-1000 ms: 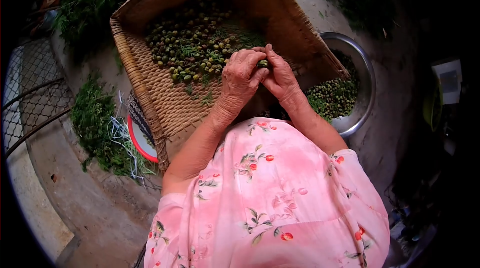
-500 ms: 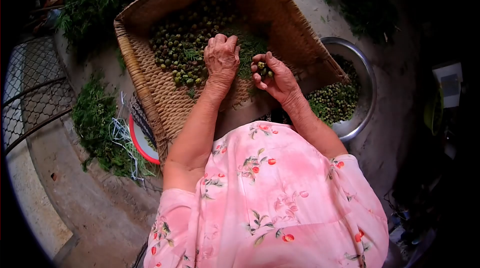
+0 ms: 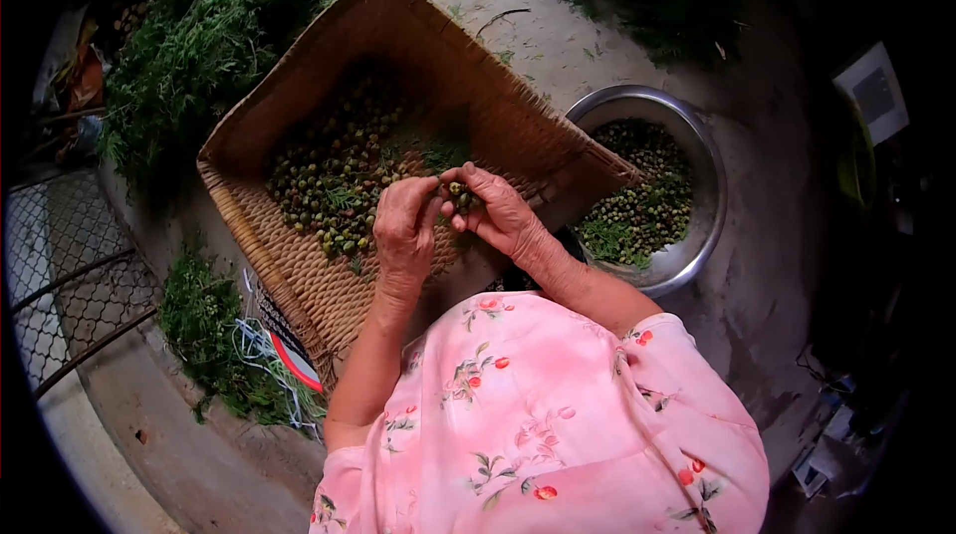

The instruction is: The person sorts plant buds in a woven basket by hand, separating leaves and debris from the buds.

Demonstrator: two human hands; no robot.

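My right hand (image 3: 503, 218) is cupped around several small green seed cones (image 3: 461, 197), its thumb and fingers curled over them. My left hand (image 3: 404, 227) has its fingertips pinched together and meets the right fingertips; whatever it may hold is hidden. Both hands are over a woven wicker basket (image 3: 289, 260), which lies tilted in front of my lap. A heap of green and brownish cones (image 3: 334, 175) lies inside the basket, with bits of feathery green sprigs (image 3: 438, 150) among them.
To the right stands a metal basin (image 3: 709, 220) with many cones and some sprigs. Piles of cut green branches (image 3: 239, 26) lie at the upper left, with more branches (image 3: 194, 325) beside white strings. A red-rimmed container (image 3: 297, 363) is partly under the basket. Wire mesh (image 3: 70, 265) borders the left.
My left hand has come from the cones in the basket to the right hand's fingertips. The right hand still holds cones. The whole view has shifted, showing more of the basin.
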